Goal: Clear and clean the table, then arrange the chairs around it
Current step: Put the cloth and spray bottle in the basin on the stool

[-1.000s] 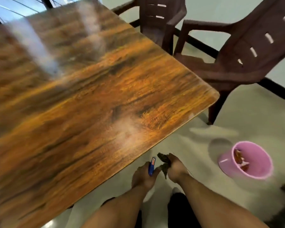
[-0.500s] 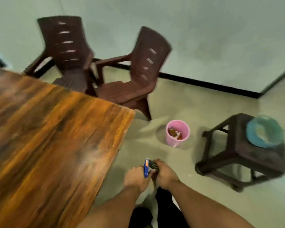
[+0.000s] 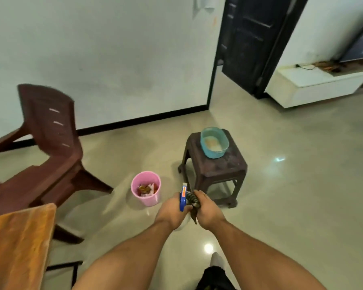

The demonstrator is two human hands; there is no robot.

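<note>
Two hands meet low at the centre, over the floor. The left hand (image 3: 172, 210) has its fingers curled round one blue spray bottle (image 3: 183, 197), whose white nozzle points away from the person. The right hand (image 3: 208, 212), just beside it, grips one dark striped cloth (image 3: 192, 198), and a tail of the cloth hangs below the fist.

One corner of the wooden table (image 3: 19, 237) shows at the near left. One brown plastic chair (image 3: 46, 143) stands beyond it, turned partly away. One pink bin (image 3: 149, 200) with scraps inside sits on the floor between the chair and one dark stool (image 3: 218, 166). One teal tub (image 3: 214, 152) rests on the stool's far edge. One dark door (image 3: 249, 38) stands at the far right.
</note>
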